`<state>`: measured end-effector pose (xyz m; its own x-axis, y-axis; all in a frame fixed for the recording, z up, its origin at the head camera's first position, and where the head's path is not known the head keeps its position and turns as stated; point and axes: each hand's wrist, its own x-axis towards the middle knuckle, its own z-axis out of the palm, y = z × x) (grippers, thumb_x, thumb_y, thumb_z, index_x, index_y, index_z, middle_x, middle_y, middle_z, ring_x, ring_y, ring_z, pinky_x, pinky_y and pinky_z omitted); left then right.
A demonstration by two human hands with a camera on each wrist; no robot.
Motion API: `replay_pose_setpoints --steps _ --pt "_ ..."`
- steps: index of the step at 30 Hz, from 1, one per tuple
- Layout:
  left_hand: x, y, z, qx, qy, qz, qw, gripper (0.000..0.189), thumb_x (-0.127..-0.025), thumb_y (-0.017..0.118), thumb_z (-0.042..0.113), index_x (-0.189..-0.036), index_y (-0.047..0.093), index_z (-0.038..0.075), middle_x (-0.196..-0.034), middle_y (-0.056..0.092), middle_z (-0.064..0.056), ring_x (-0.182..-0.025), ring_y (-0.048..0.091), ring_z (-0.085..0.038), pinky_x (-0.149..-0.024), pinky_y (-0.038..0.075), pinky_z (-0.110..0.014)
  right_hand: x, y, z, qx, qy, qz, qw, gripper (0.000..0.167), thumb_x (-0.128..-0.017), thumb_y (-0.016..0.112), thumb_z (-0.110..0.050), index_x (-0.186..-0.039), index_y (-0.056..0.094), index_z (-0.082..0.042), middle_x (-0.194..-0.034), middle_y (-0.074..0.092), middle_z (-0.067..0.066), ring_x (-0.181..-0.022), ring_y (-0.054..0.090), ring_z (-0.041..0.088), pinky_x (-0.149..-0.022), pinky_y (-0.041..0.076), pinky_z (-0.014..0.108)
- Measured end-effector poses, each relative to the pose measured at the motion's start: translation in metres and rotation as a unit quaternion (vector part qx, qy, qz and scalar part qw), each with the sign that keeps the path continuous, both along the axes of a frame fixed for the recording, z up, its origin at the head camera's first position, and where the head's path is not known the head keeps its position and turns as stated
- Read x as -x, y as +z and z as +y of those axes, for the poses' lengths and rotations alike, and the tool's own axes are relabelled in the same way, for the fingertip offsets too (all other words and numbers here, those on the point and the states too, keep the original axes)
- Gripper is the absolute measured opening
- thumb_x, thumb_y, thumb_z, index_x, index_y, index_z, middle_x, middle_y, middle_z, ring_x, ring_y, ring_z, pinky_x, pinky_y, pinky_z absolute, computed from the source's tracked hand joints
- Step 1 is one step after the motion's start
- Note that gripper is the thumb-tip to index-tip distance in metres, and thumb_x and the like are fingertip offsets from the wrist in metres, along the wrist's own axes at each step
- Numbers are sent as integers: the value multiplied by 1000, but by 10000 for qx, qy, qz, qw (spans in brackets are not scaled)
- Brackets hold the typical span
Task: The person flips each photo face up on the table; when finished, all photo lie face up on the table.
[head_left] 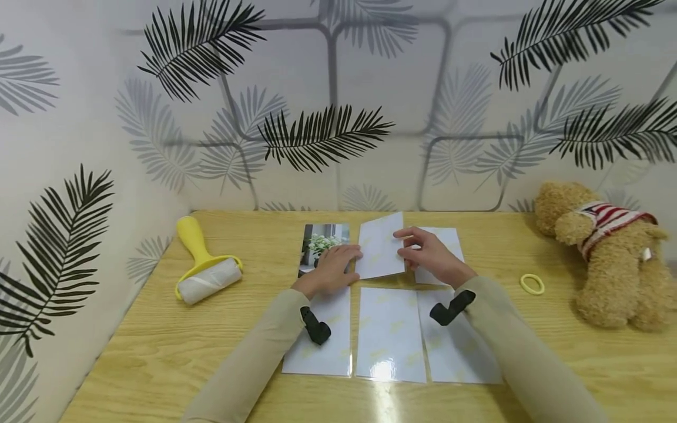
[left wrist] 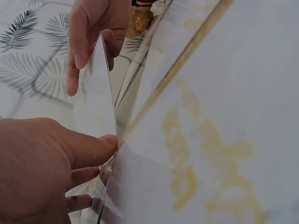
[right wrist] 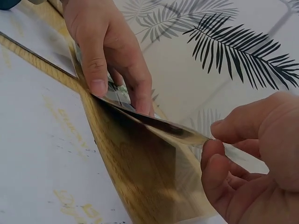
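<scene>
We see a lifted sheet [head_left: 379, 249] in the middle of the far row on the worktop [head_left: 264, 252], tilted, its right edge raised off the wood and its left edge lower. Its upper face is white with faint yellow marks. Our right hand [head_left: 431, 255] pinches that raised right edge between bent fingers. Our left hand [head_left: 333, 267] is at the left edge with its fingers fairly straight and apart, the thumb tip touching the near left corner; it is not wrapped round the sheet.

Just left of the lifted sheet lies a photo [head_left: 324, 235], picture side up, showing white flowers and green leaves; our left hand covers its near right part, and we cannot tell whether it touches it. On the other side, a far right sheet [head_left: 449, 238] lies partly behind our right hand.

In the near row we have three more white sheets side by side: the near left sheet [head_left: 330, 359], the near middle sheet [head_left: 391, 335], which catches a bright glare, and the near right sheet [head_left: 457, 355].

Well to the left rests a roller [head_left: 210, 281] with a yellow handle. Off to the right are a yellow ring [head_left: 532, 284] and, beyond it, a teddy bear [head_left: 613, 276] in a striped top, lying against the wall [head_left: 391, 188] with its leaf pattern.
</scene>
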<state>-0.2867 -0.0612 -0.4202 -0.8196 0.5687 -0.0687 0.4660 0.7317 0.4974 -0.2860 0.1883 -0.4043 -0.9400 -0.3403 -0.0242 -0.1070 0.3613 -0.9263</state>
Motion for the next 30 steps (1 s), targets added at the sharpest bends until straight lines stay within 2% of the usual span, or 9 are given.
replay_pose_setpoints --steps 3,8,10,13,16,20,24,28,30 --pt "0 2 -2 -77 -4 -53 10000 46 -98 54 20 -141 45 9 -156 30 -6 -145 21 -30 -115 12 -56 2 2 -6 -145 -22 44 9999 46 -94 54 -3 -138 42 0 -95 51 13 -63 52 15 -58 46 27" --pt "-2 8 -3 -289 -15 -73 9996 47 -97 55 18 -141 44 5 -157 29 -9 -146 21 -29 -114 14 -59 3 5 -10 -181 -119 54 9998 51 -93 51 1 -141 35 3 -102 43 12 -67 48 13 -59 43 24" --pt "-2 9 -4 -520 91 -93 9986 50 -97 56 17 -143 41 3 -157 27 -13 -146 19 -32 -113 15 -59 1 6 -10 -78 -142 74 9998 52 -93 50 3 -142 34 4 -103 40 12 -71 47 12 -61 43 23" --pt "-3 11 -3 -1087 488 -268 9925 59 -96 58 17 -146 32 1 -154 25 -20 -142 24 -37 -112 24 -56 0 6 -9 179 -259 155 9994 52 -93 50 6 -143 34 4 -104 39 11 -75 47 11 -63 44 22" --pt "-4 12 -3 -1871 1000 -740 9744 65 -96 58 15 -149 25 0 -148 32 -21 -132 39 -36 -104 38 -51 -1 5 -8 405 -374 229 9982 53 -93 50 6 -143 34 2 -101 42 10 -73 50 10 -63 46 23" --pt "-6 11 -3 -2887 1364 -1439 9367 62 -97 54 10 -151 23 1 -138 48 -19 -114 55 -30 -93 49 -43 -1 1 -7 512 -441 145 9976 52 -94 51 4 -143 35 1 -96 42 7 -71 51 11 -65 46 23" --pt "-6 12 -3 -3651 1470 -1440 9080 48 -97 48 2 -144 37 -2 -116 59 -18 -86 58 -19 -80 51 -35 -1 -2 -7 358 -488 76 9981 51 -94 53 1 -143 37 0 -96 48 8 -74 52 13 -67 46 23" --pt "-5 17 -1 -3943 1687 -1234 8949 40 -97 46 1 -137 48 0 -98 61 -10 -71 49 -14 -69 45 -30 0 -3 -11 -331 -418 219 9983 50 -93 56 -5 -141 42 -3 -101 55 15 -83 53 20 -72 46 27" --pt "-6 21 -1 -3947 1728 -1212 8942 40 -98 45 3 -137 50 2 -98 61 -10 -71 48 -15 -69 43 -31 1 -4 -14 -737 -337 283 9963 49 -93 57 -8 -140 44 -5 -107 56 19 -89 53 25 -75 46 29"
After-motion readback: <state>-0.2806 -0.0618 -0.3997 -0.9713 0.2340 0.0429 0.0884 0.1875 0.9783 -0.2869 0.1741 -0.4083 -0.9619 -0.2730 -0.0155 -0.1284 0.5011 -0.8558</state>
